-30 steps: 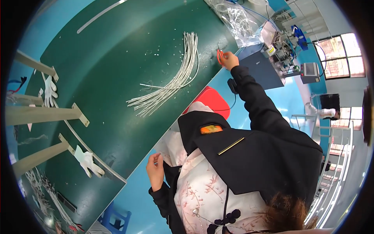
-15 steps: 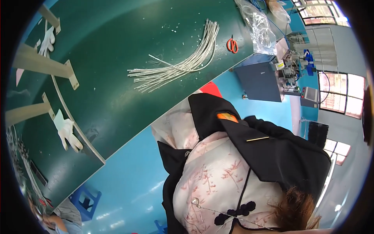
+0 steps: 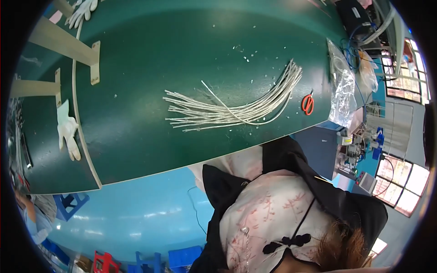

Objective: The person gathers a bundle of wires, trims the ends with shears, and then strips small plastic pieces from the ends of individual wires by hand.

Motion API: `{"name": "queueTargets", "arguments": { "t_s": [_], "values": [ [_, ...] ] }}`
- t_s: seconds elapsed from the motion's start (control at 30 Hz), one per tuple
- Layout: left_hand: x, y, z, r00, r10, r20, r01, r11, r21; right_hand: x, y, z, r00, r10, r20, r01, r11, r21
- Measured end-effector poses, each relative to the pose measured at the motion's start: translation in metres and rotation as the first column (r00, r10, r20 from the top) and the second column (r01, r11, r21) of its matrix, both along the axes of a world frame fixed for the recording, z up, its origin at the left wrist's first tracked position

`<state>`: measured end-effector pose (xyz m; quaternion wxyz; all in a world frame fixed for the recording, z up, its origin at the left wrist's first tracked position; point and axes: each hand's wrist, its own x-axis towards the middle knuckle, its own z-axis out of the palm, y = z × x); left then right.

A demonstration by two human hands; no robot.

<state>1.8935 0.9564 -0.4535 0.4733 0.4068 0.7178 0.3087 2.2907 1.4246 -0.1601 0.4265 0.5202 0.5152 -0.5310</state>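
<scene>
Neither my left hand nor my right hand shows. My black sleeves and jacket (image 3: 284,157) are below the table's front edge, over a pale dress with a pink branch pattern. A loose bundle of silvery-white cables (image 3: 257,110) lies curved on the green table (image 3: 141,145). One cable crosses over the others, its end sticking up at the left part of the bundle. To the right of it rest small scissors (image 3: 307,104) with orange-red handles. Nothing is seen touching the bundle or the scissors.
White scraps (image 3: 248,58) dot the tabletop. Clear plastic bags (image 3: 342,98) lie at the right end, near a machine (image 3: 357,148). Metal supports (image 3: 95,63) and a white glove (image 3: 68,129) are at the left. A person (image 3: 36,216) sits far left, near a blue stool (image 3: 70,204).
My view has turned, so the table edge looks more level and the cables and scissors appear farther right and lower. They keep their places on the table. An orange patch by my sleeve is now hidden.
</scene>
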Motion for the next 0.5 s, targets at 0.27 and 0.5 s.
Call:
{"name": "queueTargets", "arguments": {
  "t_s": [0.27, 0.5],
  "values": [
    [0.076, 0.002, -0.089, 0.995, 0.013, -0.097, -0.009, 0.999, 0.049, 0.044, 0.058, -0.087, 0.996, -0.045, -0.082, 0.047, 0.999, 0.021],
    [0.089, -0.041, -0.132, 0.970, -0.053, -0.235, 0.075, 0.994, 0.086, 0.090, 0.045, -0.121, 0.966, -0.161, -0.204, 0.169, 0.985, 0.021]
  ]
}}
